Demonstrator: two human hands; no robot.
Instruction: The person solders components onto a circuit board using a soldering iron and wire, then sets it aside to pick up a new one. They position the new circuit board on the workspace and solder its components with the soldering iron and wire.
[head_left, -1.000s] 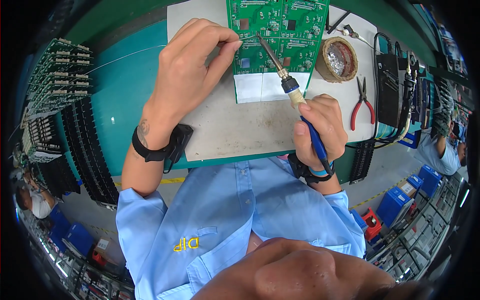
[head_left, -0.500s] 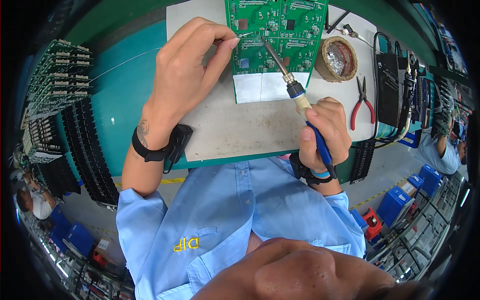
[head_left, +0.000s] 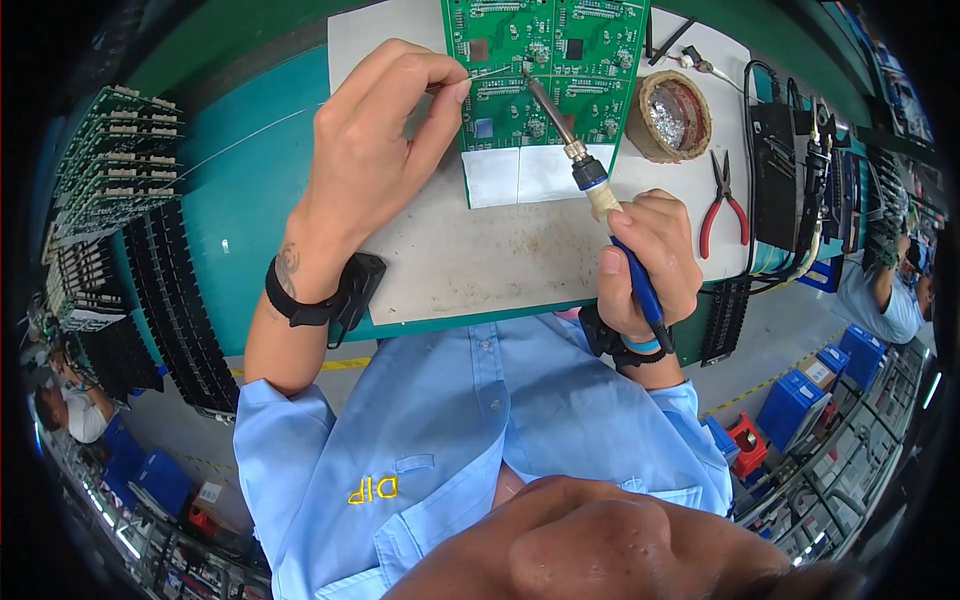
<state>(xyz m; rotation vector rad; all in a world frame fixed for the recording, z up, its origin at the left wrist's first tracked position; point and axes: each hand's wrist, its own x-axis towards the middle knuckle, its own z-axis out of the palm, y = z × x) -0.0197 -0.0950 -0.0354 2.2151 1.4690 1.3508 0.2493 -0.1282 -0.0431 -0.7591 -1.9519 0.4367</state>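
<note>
A green circuit board [head_left: 507,113] full of small parts lies on a pale mat, with white strips [head_left: 493,178] along its near edge. Thumb and forefinger of my left hand [head_left: 372,145] pinch a thin solder wire [head_left: 488,74], whose end reaches over the board's middle. The wire's tail runs off to the left behind the hand. My right hand [head_left: 655,262] wraps round the blue handle of a soldering iron [head_left: 590,175]. The iron's tip points at the board close to the wire's end; whether the two touch is too small to tell.
Right of the board stands a round brown tub [head_left: 672,118] with silvery bits inside. Red-handled pliers [head_left: 724,208] lie beside a black box [head_left: 775,178] with cables. Stacked circuit boards [head_left: 125,150] and black racks [head_left: 165,300] line the left. Other people work farther off on both sides.
The board has shifted slightly left in view. The solder wire and the iron's tip have come closer together over the board. Both hands keep their grips.
</note>
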